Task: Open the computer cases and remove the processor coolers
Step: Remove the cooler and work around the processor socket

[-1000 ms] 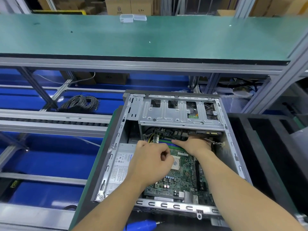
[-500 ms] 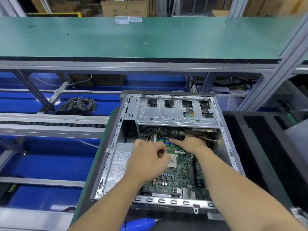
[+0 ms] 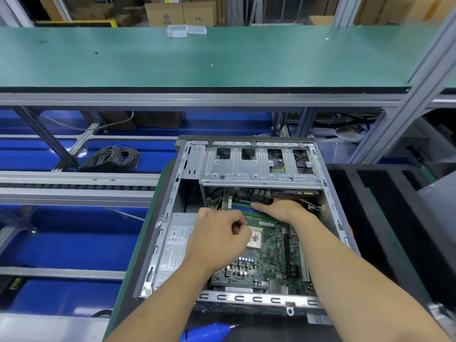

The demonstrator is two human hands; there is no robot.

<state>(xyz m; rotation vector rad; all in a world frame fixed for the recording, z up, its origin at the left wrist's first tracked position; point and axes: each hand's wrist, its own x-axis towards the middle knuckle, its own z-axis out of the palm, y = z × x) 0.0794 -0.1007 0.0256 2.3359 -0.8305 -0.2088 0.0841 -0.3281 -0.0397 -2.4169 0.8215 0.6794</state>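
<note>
An open computer case (image 3: 246, 297) lies flat on the bench with its green motherboard (image 3: 271, 255) exposed. No cooler sits on the processor socket (image 3: 255, 239), which shows a bare, paste-smeared top. My left hand (image 3: 217, 240) hovers over the board just left of the socket. Its fingers are curled, and nothing is visible in them. My right hand (image 3: 283, 209) lies flat on the green and blue memory slots (image 3: 243, 206), fingers straight and pointing left, under the edge of the metal drive cage (image 3: 256, 166).
A grey power supply (image 3: 175, 245) fills the case's left side. A blue electric screwdriver (image 3: 209, 329) lies at the near edge. A black foam tray (image 3: 394, 218) stands on the right. A grey cable coil (image 3: 116, 156) lies at left. A green shelf (image 3: 222, 58) runs above.
Both hands stay in nearly the same places over the board. Only the view has shifted slightly.
</note>
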